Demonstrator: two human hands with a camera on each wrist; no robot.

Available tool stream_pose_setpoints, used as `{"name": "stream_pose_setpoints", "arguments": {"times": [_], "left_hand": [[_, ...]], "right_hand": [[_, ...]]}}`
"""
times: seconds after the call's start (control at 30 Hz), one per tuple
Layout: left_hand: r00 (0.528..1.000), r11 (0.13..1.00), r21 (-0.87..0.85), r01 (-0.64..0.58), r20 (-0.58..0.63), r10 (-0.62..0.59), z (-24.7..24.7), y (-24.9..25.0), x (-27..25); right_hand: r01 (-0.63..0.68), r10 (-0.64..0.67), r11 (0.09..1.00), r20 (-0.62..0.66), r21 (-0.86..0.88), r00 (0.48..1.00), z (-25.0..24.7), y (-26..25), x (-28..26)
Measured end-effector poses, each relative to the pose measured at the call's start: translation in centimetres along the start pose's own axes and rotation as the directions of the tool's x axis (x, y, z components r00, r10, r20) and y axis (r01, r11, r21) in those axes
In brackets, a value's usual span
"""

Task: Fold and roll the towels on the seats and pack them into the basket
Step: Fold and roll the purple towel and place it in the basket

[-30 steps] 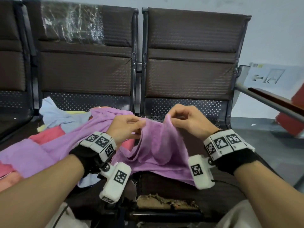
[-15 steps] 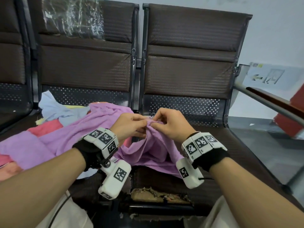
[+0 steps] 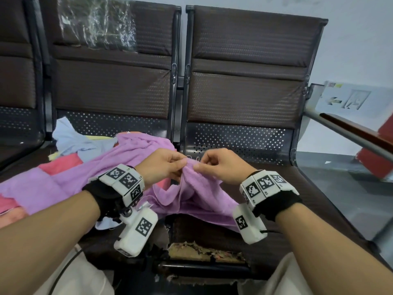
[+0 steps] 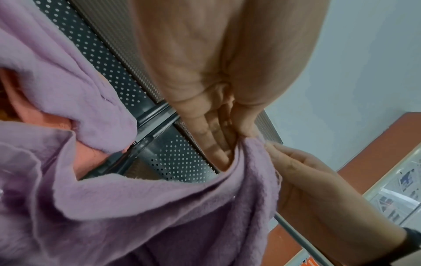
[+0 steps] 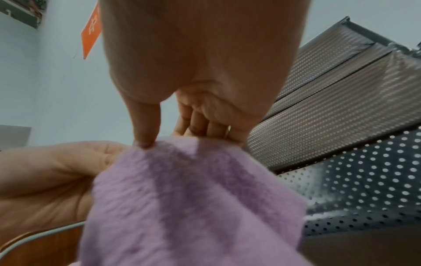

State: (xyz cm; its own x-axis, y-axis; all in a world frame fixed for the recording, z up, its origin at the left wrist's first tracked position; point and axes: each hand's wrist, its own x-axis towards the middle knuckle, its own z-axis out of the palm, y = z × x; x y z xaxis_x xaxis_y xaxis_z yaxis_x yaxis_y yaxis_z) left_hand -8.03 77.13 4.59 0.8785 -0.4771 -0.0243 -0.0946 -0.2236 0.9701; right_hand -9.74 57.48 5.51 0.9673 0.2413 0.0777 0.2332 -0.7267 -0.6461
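Purple towel [image 3: 191, 188] edge pinched (bunched) between left hand [image 3: 163, 167], right hand [image 3: 221, 167] fingers [image 5: 145, 129]

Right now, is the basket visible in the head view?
No: only the seats, the towel pile and both hands pinching the purple towel show there.

right hand [image 5: 200, 75]: thumb and fingers pinch the top edge of the purple towel [image 5: 193, 207]
left hand [image 5: 45, 176]: just left, touching the towel
behind: perforated seat back [image 5: 364, 180]
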Motion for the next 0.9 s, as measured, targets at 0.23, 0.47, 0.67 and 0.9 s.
{"name": "stream_pose_setpoints", "arguments": {"times": [0.23, 0.47, 0.67, 0.9], "left_hand": [[0.996, 0.962, 0.267, 0.054, 0.048, -0.069, -0.7, -0.7, -0.4], [0.996, 0.922, 0.387, 0.028, -0.092, 0.008, 0.5, 0.8, -0.6], [0.932, 0.860, 0.496, -0.117, -0.245, 0.268, 0.2, 1.8, -0.5], [0.950, 0.637, 0.742, -0.210, 0.001, 0.313, -0.2, 3.3, -2.3]], "right_hand": [[-0.141, 0.214, 0.915, 0.156, -0.378, 0.964, -1.2, 2.8, -1.2], [-0.026, 0.045, 0.913, 0.037, -0.407, 0.998, -1.2, 1.3, -1.8], [0.003, -0.043, 0.958, -0.131, -0.288, 0.991, -1.7, 0.3, -2.8], [-0.002, 0.039, 0.995, -0.354, 0.104, 0.934, -2.7, -0.3, -3.5]]}}
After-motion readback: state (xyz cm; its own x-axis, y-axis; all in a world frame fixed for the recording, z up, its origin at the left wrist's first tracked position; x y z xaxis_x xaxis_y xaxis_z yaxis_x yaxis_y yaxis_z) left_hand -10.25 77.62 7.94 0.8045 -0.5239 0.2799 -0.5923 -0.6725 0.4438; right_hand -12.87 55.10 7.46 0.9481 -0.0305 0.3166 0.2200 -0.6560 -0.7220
